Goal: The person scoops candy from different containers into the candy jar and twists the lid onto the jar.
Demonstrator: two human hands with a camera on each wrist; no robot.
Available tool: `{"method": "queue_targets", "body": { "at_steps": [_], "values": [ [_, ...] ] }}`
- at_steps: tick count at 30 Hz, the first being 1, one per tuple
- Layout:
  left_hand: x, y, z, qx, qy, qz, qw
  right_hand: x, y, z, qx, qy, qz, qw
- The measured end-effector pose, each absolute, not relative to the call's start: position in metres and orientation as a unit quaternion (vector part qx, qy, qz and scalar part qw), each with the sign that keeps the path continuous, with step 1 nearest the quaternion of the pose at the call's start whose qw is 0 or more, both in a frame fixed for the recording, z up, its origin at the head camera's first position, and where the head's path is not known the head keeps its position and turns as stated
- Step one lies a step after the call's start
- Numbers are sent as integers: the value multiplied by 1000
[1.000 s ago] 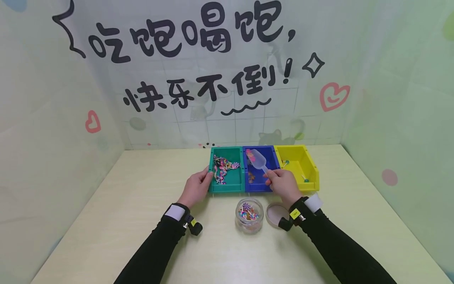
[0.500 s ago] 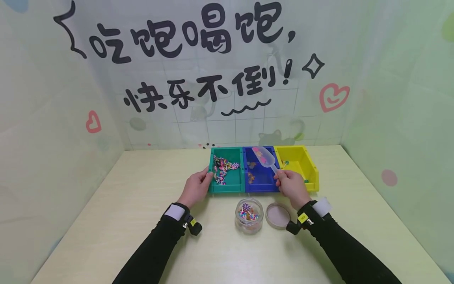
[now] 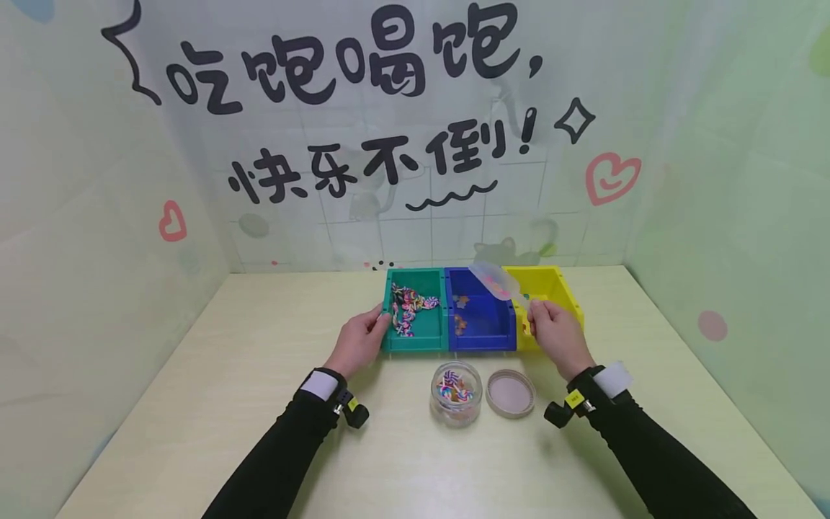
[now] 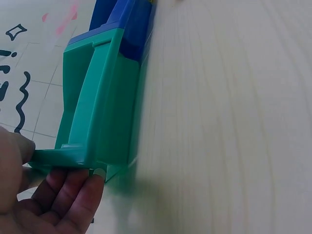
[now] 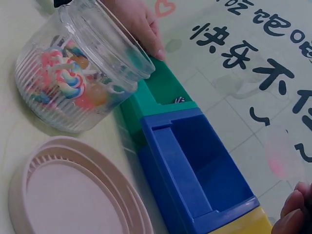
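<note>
My left hand (image 3: 357, 342) grips the left wall of the green bin (image 3: 429, 330), its thumb on one side and fingers on the other in the left wrist view. Colourful swirl candies (image 3: 407, 306) lie in that bin. My right hand (image 3: 560, 342) pinches the handle of a translucent scoop (image 3: 494, 280) with pinkish pieces in it. The scoop hangs above the blue bin (image 3: 489, 324) and the near edge of the yellow bin (image 3: 551, 281). A few small brownish pieces (image 3: 460, 326) sit in the blue bin. The right wrist view catches only some right fingertips (image 5: 292, 212).
An uncovered glass jar (image 3: 456, 412), part filled with swirl candies, stands in front of the bins. Its pale pink lid (image 3: 511, 394) lies flat to the right of it. The three bins stand side by side near the printed back wall (image 3: 363, 231).
My right hand has moved to the right with the scoop, from over the blue bin towards the yellow one. The left hand keeps its hold on the green bin.
</note>
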State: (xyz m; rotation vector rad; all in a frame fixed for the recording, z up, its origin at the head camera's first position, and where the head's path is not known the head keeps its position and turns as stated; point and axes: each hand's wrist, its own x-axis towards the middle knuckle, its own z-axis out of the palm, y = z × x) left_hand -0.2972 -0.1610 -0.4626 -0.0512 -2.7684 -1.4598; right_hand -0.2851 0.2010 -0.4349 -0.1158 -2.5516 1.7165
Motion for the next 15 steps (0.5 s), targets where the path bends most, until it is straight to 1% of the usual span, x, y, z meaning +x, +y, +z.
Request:
{"method": "queue_targets", "body": {
  "at_steps": [4, 11, 15],
  "values": [
    [-296, -164, -460, -15, -888, -459, 7, -282, 211, -426, -28, -832, 553, 39],
    [-290, -167, -452, -23, -893, -445, 67, -275, 232, -415, 24, -827, 559, 45],
    [-282, -164, -442, -46, -886, -454, 83, -266, 244, -406, 48, -824, 563, 38]
  ]
}}
